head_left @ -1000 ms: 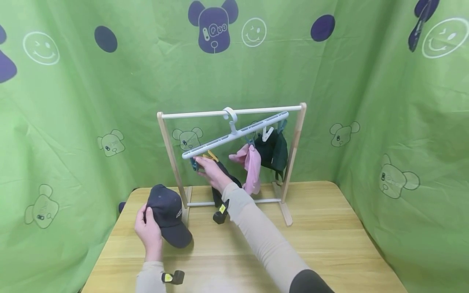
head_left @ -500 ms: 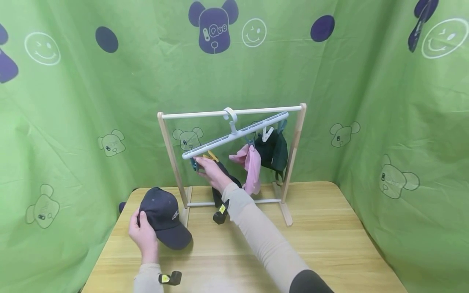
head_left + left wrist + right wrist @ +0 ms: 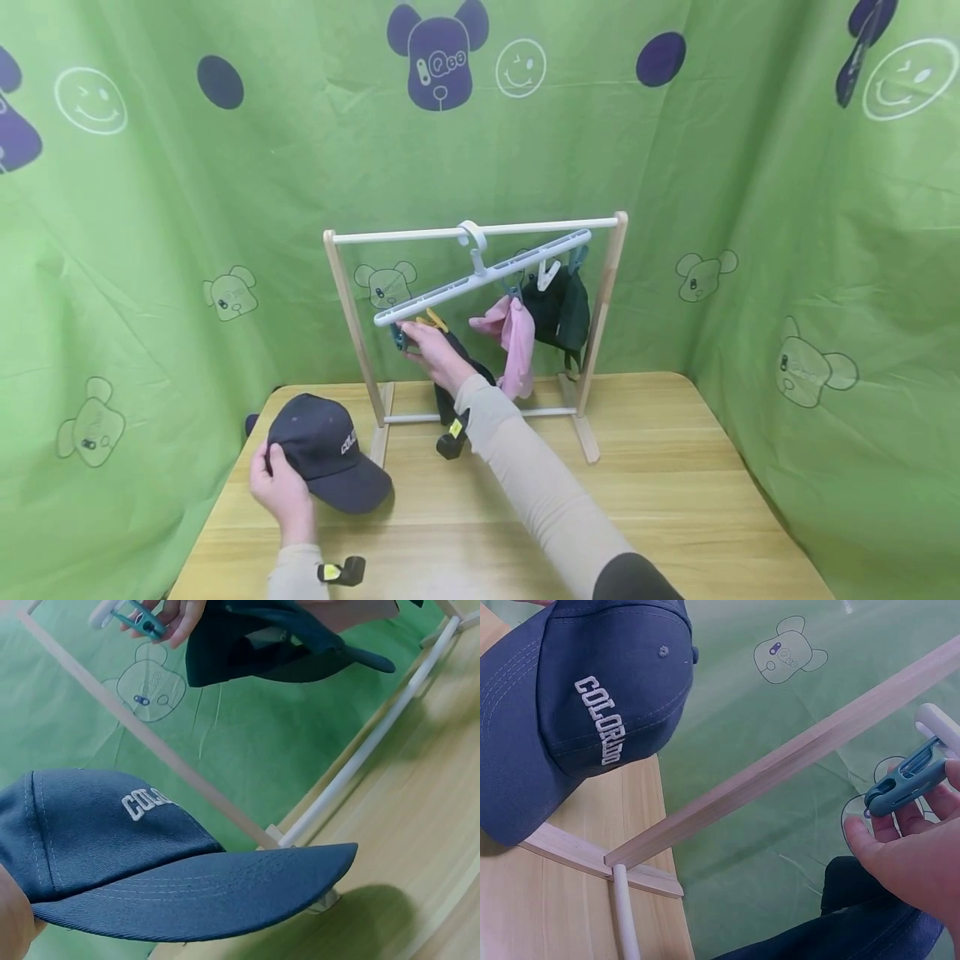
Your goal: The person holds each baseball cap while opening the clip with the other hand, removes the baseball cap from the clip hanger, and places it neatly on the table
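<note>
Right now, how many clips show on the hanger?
5: a teal clip in the right hand, beside it a yellow clip, a dark clip above the pink item, then a white clip and, at the high end, another teal clip. More may be hidden.

A wood-grain table [image 3: 690, 492] in pale yellow spreads across the lower part of the head view, its far right corner rounded. Directly on it, toward the back and centre, stands an upright rack [image 3: 602, 300] (light wooden posts, white crossbars). Its left foot [image 3: 379, 447] and right foot [image 3: 586, 437] rest on the tabletop, running back to front.
</note>
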Action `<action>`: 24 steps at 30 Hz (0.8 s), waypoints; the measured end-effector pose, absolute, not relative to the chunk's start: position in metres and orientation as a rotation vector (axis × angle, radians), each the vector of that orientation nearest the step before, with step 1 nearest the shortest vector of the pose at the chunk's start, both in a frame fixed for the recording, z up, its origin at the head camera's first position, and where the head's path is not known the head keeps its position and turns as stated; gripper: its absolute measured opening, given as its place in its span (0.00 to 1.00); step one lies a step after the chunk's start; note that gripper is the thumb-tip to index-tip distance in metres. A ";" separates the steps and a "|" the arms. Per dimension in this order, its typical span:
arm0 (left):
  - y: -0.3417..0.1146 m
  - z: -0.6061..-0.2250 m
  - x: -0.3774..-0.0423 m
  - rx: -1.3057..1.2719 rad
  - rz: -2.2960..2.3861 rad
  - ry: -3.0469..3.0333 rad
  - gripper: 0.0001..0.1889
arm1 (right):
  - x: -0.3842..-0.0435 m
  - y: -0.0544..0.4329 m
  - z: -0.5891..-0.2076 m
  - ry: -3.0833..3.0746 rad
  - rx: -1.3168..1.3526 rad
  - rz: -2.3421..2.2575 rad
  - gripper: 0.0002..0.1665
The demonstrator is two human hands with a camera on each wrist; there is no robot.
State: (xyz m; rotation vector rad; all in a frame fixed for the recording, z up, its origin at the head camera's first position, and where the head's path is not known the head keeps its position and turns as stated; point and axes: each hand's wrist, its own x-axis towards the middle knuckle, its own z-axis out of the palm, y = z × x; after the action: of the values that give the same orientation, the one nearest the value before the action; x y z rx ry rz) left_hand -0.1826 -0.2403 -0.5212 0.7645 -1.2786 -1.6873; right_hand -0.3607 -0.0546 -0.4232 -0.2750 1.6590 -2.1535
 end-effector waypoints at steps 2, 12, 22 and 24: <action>-0.243 -0.522 -0.182 0.776 -1.712 -1.250 0.14 | -0.361 -0.054 -0.423 1.657 -0.279 -2.153 0.24; -0.256 -0.531 -0.179 0.765 -1.782 -0.990 0.09 | -0.361 -0.053 -0.424 1.653 -0.297 -2.151 0.24; -0.270 -0.539 -0.171 0.779 -1.848 -0.771 0.09 | -0.360 -0.053 -0.424 1.661 -0.292 -2.152 0.24; -0.272 -0.540 -0.169 0.793 -1.871 -0.737 0.09 | -0.360 -0.053 -0.425 1.670 -0.291 -2.153 0.24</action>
State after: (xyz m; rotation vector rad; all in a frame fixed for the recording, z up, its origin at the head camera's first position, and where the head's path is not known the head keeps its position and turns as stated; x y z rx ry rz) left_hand -0.1689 -0.2724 -0.5401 0.7933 -0.7368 -1.8714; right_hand -0.3601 -0.0534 -0.4249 -0.2905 1.6701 -2.1530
